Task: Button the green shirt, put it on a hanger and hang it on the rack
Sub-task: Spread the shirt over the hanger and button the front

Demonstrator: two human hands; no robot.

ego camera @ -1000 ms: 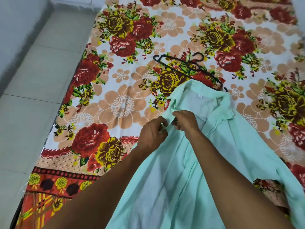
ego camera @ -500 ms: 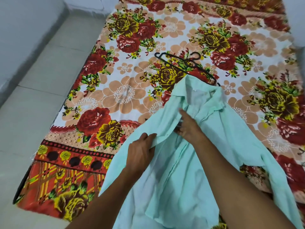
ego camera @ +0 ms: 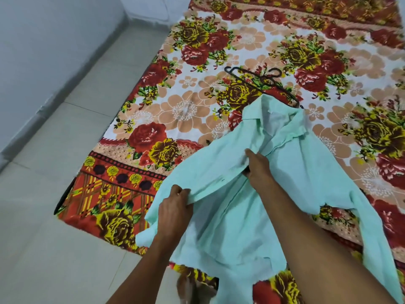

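A mint-green shirt (ego camera: 311, 172) lies spread on a floral blanket, collar pointing away from me. My left hand (ego camera: 175, 212) pinches the edge of the left front placket low down and lifts it. My right hand (ego camera: 257, 166) grips the same placket edge higher up, near the chest, with the cloth stretched between both hands. A black hanger (ego camera: 266, 83) lies on the blanket just beyond the collar, partly covered by it. No rack is in view.
The floral blanket (ego camera: 186, 110) covers the floor on the right. Pale floor tiles (ego camera: 54, 172) run along the left, bounded by a grey wall (ego camera: 43, 51). A foot shows at the bottom edge (ego camera: 190, 290).
My hands have parted from the spot near the collar. The left hand slid down the placket toward me, the right stayed near the chest, and the front edge is now stretched between them.
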